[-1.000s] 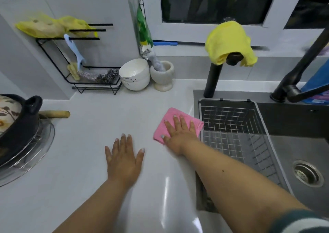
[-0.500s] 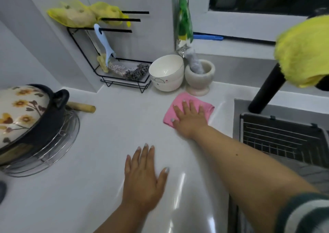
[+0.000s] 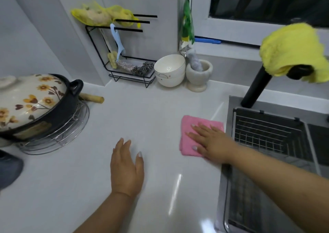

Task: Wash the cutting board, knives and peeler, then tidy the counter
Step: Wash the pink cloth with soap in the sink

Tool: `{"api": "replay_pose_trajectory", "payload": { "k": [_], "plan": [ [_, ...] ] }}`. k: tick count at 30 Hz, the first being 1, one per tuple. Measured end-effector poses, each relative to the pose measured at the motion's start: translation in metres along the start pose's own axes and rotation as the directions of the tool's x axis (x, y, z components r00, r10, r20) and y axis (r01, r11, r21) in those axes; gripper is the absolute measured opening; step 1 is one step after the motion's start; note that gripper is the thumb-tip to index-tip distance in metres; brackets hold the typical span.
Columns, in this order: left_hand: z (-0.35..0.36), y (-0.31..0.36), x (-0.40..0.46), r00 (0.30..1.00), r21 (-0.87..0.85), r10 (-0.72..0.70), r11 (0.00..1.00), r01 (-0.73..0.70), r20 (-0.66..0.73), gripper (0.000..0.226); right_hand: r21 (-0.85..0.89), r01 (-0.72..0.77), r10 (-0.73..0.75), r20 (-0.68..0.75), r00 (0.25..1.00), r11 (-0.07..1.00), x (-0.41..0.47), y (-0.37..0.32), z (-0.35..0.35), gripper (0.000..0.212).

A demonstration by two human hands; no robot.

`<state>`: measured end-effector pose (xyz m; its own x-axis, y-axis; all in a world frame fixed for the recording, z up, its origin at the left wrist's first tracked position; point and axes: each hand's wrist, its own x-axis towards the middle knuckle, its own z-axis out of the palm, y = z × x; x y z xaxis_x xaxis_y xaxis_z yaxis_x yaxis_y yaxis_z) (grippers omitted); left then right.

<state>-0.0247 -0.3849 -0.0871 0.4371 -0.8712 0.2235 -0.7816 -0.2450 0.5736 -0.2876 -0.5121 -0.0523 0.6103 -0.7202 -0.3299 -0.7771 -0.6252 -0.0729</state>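
Note:
A folded pink cloth (image 3: 189, 126) lies flat on the white counter (image 3: 142, 111), just left of the sink's edge. My right hand (image 3: 211, 142) presses down on it with fingers spread, palm covering its near right part. My left hand (image 3: 126, 168) rests flat on the bare counter to the left of the cloth, fingers together, holding nothing. A light blue peeler (image 3: 117, 43) hangs on the black wire rack (image 3: 122, 72) at the back wall. No cutting board or knives are in sight.
A floral-lidded black pot (image 3: 35, 104) sits on a wire trivet at the left. Stacked white bowls (image 3: 169, 70) and a stone mortar (image 3: 199, 76) stand at the back. A wire basket (image 3: 263, 133) fills the sink; a yellow cloth (image 3: 292, 51) drapes over the black tap.
My right hand slid the pink cloth from near the mortar back toward me and the sink's edge. My left hand stays flat on the counter. The camera view shifted slightly.

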Motion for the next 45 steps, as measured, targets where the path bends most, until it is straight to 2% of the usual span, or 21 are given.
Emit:
{"api": "replay_pose_trajectory", "payload": {
  "k": [3,6,10,12,20,23,26,29,32,35,38,40,42,45],
  "plan": [
    [-0.024,-0.038,-0.007,0.998,0.177,-0.05,0.983,0.057,-0.048,0.067,-0.004,-0.168,0.168,-0.016,0.986,0.986,0.013,0.029,-0.009,0.06],
    [-0.041,-0.071,-0.011,0.99,0.34,-0.138,0.931,0.131,-0.004,0.072,0.065,-0.266,0.268,-0.013,0.963,0.962,0.047,0.025,-0.016,0.061],
    [-0.043,-0.079,-0.018,0.989,0.389,-0.145,0.913,0.125,0.022,0.071,0.115,-0.366,0.368,0.007,0.93,0.923,0.098,-0.008,-0.024,0.066],
    [-0.041,-0.077,-0.017,0.991,0.397,-0.134,0.91,0.117,0.014,0.068,0.125,-0.362,0.365,-0.004,0.931,0.924,0.118,-0.028,-0.028,0.069],
    [-0.044,-0.078,-0.014,0.989,0.397,-0.147,0.91,0.124,0.027,0.065,0.048,-0.17,0.172,-0.064,0.983,0.984,0.184,-0.119,-0.035,0.074],
    [-0.046,-0.08,-0.013,0.989,0.391,-0.147,0.911,0.129,0.018,0.064,0.0,-0.017,0.017,-0.052,0.999,1.0,0.193,-0.168,-0.032,0.069],
    [-0.048,-0.083,-0.013,0.99,0.378,-0.141,0.918,0.124,0.018,0.063,-0.064,0.192,-0.195,-0.036,0.98,0.979,0.178,-0.208,-0.02,0.064],
    [-0.048,-0.084,-0.015,0.991,0.369,-0.134,0.922,0.115,0.025,0.065,-0.1,0.351,-0.355,-0.026,0.934,0.931,0.144,-0.204,-0.006,0.063],
    [-0.049,-0.083,-0.017,0.988,0.355,-0.149,0.926,0.13,0.027,0.07,-0.087,0.422,-0.429,-0.087,0.899,0.902,0.108,-0.164,0.004,0.077],
    [-0.051,-0.08,-0.017,0.986,0.335,-0.162,0.932,0.139,0.041,0.077,-0.02,0.308,-0.306,-0.2,0.931,0.951,0.088,-0.107,0.006,0.076],
    [-0.051,-0.078,-0.016,0.986,0.318,-0.159,0.938,0.135,0.048,0.081,0.026,0.061,-0.055,-0.173,0.983,0.998,0.093,-0.065,-0.009,0.09],
    [-0.051,-0.078,-0.016,0.985,0.313,-0.166,0.939,0.144,0.045,0.083,0.081,-0.057,0.071,-0.179,0.981,0.995,0.111,-0.067,-0.019,0.091],
    [-0.052,-0.076,-0.014,0.983,0.285,-0.173,0.947,0.151,0.054,0.084,0.079,-0.13,0.14,-0.133,0.981,0.988,0.136,-0.086,-0.023,0.077],
    [-0.054,-0.079,-0.013,0.983,0.158,-0.178,0.973,0.169,0.047,0.082,0.044,-0.098,0.101,-0.088,0.991,0.994,0.165,-0.13,-0.023,0.067]
  ]
}}
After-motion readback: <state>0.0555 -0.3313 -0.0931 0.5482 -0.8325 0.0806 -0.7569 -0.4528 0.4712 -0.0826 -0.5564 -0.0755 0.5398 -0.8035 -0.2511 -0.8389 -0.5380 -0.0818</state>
